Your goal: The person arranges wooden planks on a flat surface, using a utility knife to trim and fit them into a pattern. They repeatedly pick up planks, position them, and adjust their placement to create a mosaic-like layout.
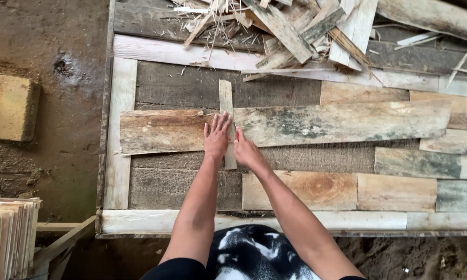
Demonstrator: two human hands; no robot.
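From the head view, both hands lie flat at frame centre: the left hand (216, 137) and right hand (246, 151), fingers spread and clasping nothing, press a narrow wood strip (226, 111) standing crosswise over a long weathered plank (342, 123) on the plank desk (123, 93). It looks like aligning; next calls for steady squaring.

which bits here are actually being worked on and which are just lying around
In hand:
- left hand, flat on the thin strip
- right hand, beside the strip
- long plank under the strip

Lying about:
- scrap pile
- block on the dirt
- stacked slats
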